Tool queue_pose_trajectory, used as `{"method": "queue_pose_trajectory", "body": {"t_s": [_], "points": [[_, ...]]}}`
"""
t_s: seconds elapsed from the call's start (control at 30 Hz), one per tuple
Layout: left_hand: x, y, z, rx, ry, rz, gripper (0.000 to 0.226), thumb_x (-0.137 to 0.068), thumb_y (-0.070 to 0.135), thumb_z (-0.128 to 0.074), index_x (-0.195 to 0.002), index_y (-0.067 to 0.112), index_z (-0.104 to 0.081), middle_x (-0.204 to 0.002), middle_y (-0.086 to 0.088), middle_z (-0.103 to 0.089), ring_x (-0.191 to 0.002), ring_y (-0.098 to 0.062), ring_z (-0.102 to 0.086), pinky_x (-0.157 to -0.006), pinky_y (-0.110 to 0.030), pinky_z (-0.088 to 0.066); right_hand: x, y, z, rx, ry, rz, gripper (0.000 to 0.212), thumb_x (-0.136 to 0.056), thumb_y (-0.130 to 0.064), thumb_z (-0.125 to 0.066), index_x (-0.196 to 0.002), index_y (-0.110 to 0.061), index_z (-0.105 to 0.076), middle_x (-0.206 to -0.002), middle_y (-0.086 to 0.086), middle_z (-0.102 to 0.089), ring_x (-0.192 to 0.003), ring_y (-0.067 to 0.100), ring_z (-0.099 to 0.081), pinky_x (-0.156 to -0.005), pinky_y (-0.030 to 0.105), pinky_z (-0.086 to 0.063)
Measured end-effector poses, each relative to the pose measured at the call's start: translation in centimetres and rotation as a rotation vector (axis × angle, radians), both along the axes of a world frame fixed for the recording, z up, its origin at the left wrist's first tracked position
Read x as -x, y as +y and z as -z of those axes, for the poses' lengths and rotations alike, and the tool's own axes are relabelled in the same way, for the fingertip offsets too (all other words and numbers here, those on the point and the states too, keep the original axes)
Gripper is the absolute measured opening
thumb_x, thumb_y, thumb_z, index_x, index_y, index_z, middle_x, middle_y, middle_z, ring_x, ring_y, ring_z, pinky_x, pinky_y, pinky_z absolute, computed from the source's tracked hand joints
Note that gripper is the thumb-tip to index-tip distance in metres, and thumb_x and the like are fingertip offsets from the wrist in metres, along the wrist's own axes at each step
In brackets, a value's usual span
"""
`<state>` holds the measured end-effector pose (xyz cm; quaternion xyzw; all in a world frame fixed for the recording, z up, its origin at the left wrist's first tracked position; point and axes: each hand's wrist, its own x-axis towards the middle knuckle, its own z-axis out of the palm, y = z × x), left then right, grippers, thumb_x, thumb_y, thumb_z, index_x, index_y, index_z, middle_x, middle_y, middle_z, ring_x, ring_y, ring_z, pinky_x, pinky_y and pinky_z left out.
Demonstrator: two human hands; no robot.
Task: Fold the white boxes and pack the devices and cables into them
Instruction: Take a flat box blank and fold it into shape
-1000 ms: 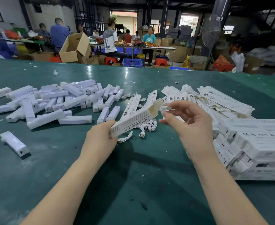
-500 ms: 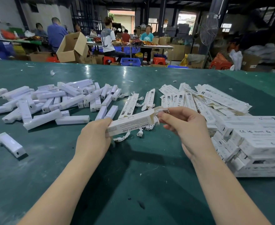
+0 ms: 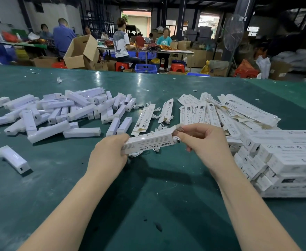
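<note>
table point(image 3: 148, 205): dark green | box point(image 3: 148, 142): white, black print | devices point(image 3: 49, 113): white

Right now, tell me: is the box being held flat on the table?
No: both hands, left and right, hold the box up off the table.

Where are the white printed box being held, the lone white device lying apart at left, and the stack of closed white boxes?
White printed box point(image 3: 148, 142), head view, printed side.
Lone white device point(image 3: 14, 159), head view, top face.
Stack of closed white boxes point(image 3: 291, 160), head view, side face.
</note>
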<state>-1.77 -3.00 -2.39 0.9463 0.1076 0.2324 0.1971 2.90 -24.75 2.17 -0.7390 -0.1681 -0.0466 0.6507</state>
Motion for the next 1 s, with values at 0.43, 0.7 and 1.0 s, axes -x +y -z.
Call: {"method": "queue_pose_trajectory", "body": {"t_s": [0.43, 0.7, 1.0], "points": [[-0.8, 0.1, 1.0, 0.125, 0.034, 0.007, 0.016, -0.080, 0.012, -0.056, -0.086, 0.026, -0.060, -0.074, 0.007, -0.056, -0.077, -0.022, -0.053, -0.056, -0.027, -0.042, -0.6, -0.7, 0.0, 0.066, -0.124, -0.093, 0.022, -0.077, -0.021, -0.081, -0.086, -0.041, -0.077, -0.064, -0.022, -0.063, -0.057, 0.003, -0.040, -0.055, 0.008, -0.035], [-0.8, -0.2, 0.9, 0.070, 0.058, 0.023, 0.011, -0.080, 0.015, -0.056, -0.086, 0.025, -0.056, -0.075, 0.007, -0.056, -0.079, -0.026, -0.053, -0.066, -0.034, -0.049, -0.9, -0.3, 0.5, 0.020, -0.091, -0.047, 0.017, -0.081, -0.019, -0.076, -0.073, -0.034, -0.078, -0.072, 0.000, -0.067, -0.060, 0.010, -0.043, -0.058, 0.023, -0.037], [-0.9, -0.3, 0.7, 0.166, 0.068, 0.058, 0.004, -0.086, 0.024, -0.059, -0.083, 0.027, -0.058, -0.074, 0.008, -0.059, -0.077, -0.020, -0.056, -0.070, -0.036, -0.052, -0.2, 0.4, 0.8, 0.008, -0.221, -0.045, 0.038, -0.091, -0.002, -0.057, -0.101, -0.037, -0.069, -0.104, -0.011, -0.066, -0.078, 0.009, -0.058, -0.064, 0.022, -0.050]]}}
